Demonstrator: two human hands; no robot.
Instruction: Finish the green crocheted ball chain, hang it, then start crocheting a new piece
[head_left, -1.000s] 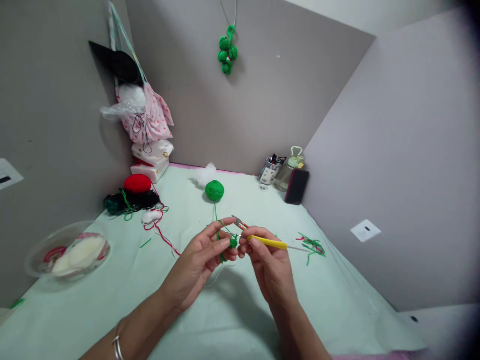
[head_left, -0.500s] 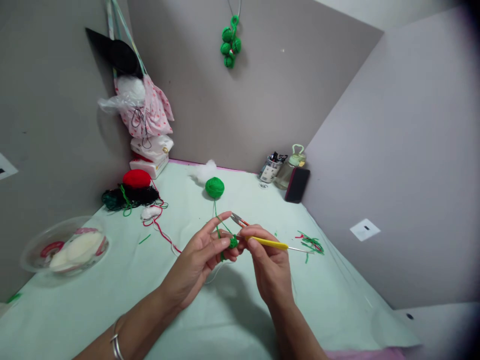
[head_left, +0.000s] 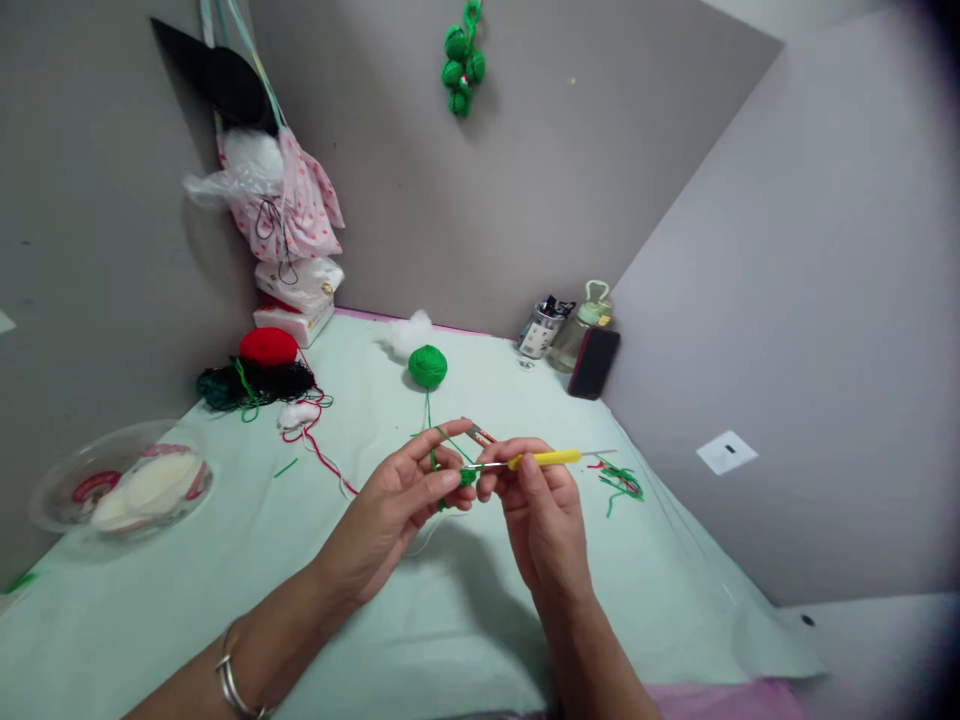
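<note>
My left hand (head_left: pixel 409 495) pinches a small green crochet piece (head_left: pixel 468 476) between thumb and fingers. Green yarn (head_left: pixel 428 410) runs from the ball of green yarn (head_left: pixel 427 367) over my raised left index finger and down to the piece. My right hand (head_left: pixel 544 500) grips a crochet hook (head_left: pixel 551 458) by its yellow handle. The hook's metal tip is at the top of the green piece; whether it sits inside a stitch I cannot tell. Behind my fingertips shows part of a pair of small scissors (head_left: pixel 480 434), mostly hidden by my right hand.
Green and red yarn scraps (head_left: pixel 622 480) lie at the right. A phone (head_left: pixel 595 363), a bottle (head_left: pixel 571 340) and a pen cup (head_left: pixel 538 331) stand at the back right. Red yarn (head_left: pixel 268 347), white stuffing (head_left: pixel 409 335) and a clear plastic bowl (head_left: pixel 45 500) are at the back and left.
My right hand has turned the crochet hook from a downward slant to nearly level, and its tip now shows at the green piece. The whole view has shifted slightly.
</note>
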